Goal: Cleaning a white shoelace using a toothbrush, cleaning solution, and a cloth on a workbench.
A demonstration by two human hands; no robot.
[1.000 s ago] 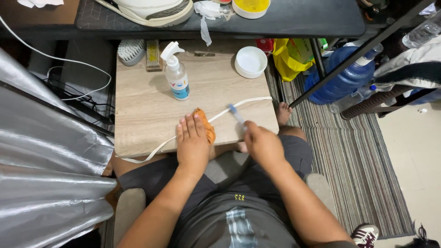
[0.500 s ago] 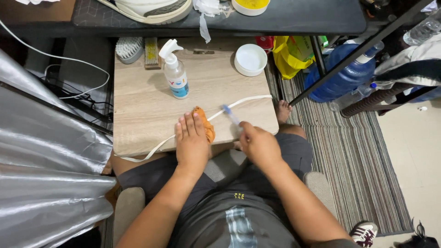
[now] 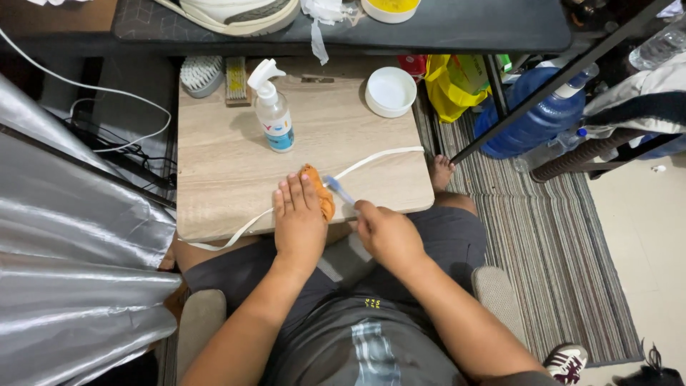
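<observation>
My left hand (image 3: 300,218) lies flat at the near edge of a small wooden table (image 3: 229,150), pressing down an orange cloth (image 3: 319,193) and a long white shoelace (image 3: 379,157) that runs across the tabletop. My right hand (image 3: 386,232) grips a small blue-handled brush (image 3: 339,189), its head resting on the lace just right of the cloth. The lace's left end hangs over the table's front edge.
A clear spray bottle (image 3: 273,111) and a white round lid (image 3: 390,91) stand farther back on the table, with two brushes (image 3: 211,75) at its far left. A white sneaker (image 3: 236,11) sits on the dark shelf beyond. A blue water jug (image 3: 532,114) and striped rug lie right.
My right hand with the brush has slid left along the lace toward the orange cloth. My left hand stays pressed in place.
</observation>
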